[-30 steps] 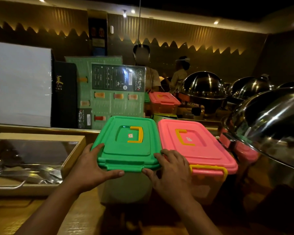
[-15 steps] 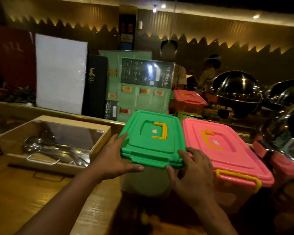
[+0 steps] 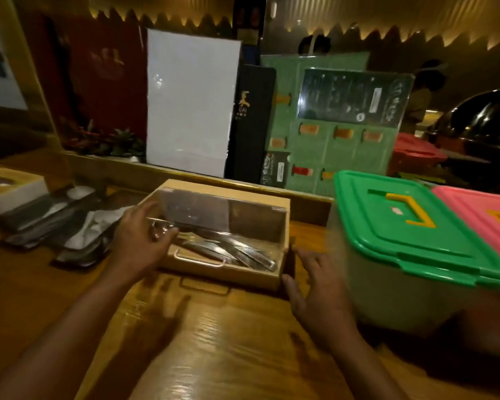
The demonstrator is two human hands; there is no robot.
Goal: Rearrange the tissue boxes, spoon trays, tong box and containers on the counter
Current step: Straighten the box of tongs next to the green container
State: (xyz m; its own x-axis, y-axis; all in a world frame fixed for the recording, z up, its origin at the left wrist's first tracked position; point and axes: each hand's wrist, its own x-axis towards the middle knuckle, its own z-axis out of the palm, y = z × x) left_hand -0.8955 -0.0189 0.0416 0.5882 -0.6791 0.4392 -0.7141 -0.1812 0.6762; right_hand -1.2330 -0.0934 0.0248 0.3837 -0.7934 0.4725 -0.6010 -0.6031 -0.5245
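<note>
A wooden tong box [image 3: 227, 272] with a clear lid and metal tongs inside sits mid-counter. My left hand [image 3: 140, 242] rests on its left end, fingers curled around the lid's edge. At the box's right front corner my right hand [image 3: 309, 287] is spread with nothing in it, touching or nearly touching the corner. To the right stands a container with a green lid [image 3: 410, 235], and beside it a container with a pink lid [image 3: 485, 215]. Dark spoon trays [image 3: 55, 223] lie to the left, with a white tissue box [image 3: 6, 189] at the far left.
The wooden counter [image 3: 214, 342] stretches toward me. Behind the box stand a white board [image 3: 189, 99], a black menu folder [image 3: 253, 122] and a green menu stand [image 3: 338, 128]. A steel dome lid [image 3: 485, 122] and another pink-lidded container [image 3: 413, 151] are at the back right.
Both hands left the green-lidded container and moved left to the tong box. The view swung left, bringing the spoon trays and tissue box into sight.
</note>
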